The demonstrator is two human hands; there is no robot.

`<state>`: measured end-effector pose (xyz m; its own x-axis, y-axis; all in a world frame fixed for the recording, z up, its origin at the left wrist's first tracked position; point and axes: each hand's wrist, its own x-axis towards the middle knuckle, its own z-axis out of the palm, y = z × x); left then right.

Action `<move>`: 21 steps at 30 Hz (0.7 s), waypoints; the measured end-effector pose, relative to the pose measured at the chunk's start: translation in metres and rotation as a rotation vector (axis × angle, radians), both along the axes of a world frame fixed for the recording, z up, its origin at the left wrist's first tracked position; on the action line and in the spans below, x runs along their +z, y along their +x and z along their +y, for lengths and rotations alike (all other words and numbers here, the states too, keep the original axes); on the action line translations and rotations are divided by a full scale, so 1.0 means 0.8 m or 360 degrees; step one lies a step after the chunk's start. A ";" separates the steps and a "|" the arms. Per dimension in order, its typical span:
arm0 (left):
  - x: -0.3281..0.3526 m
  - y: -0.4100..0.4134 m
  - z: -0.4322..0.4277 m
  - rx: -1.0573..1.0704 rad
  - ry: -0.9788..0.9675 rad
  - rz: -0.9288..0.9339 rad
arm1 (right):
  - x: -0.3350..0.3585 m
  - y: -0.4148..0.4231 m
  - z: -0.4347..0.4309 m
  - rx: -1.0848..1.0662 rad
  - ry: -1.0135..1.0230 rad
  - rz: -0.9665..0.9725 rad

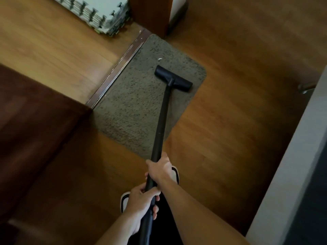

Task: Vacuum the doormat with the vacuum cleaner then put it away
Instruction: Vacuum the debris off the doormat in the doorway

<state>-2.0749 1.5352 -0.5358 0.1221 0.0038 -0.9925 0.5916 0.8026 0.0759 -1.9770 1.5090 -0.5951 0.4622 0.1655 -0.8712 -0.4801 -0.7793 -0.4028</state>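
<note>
Grey-brown shaggy doormat (134, 96) lies beside the wooden sill (116, 71), flat black vacuum nozzle (173, 79) on its far half; right hand (160, 167) and left hand (139, 202) both grip the black wand (161, 124); vacuuming seems underway, a white speck (159, 59) ahead, stowing not yet done

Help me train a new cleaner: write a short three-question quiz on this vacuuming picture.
1. True or false: the vacuum head rests on the doormat.
2. Which hand grips the wand nearer the vacuum head? A. left hand B. right hand C. neither grips it
3. Fill in: the small ___ speck on the doormat lies just beyond the vacuum head.

Key: 1 true; 2 B; 3 white.
</note>
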 end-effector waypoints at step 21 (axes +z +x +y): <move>0.000 -0.032 0.033 0.0146 0.0054 0.0018 | -0.010 -0.033 0.055 0.0142 0.0054 0.0031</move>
<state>-2.1007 1.5620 -0.5354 0.1084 0.0480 -0.9930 0.5165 0.8507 0.0975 -2.0033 1.5527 -0.6032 0.4273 0.2350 -0.8730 -0.4175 -0.8052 -0.4211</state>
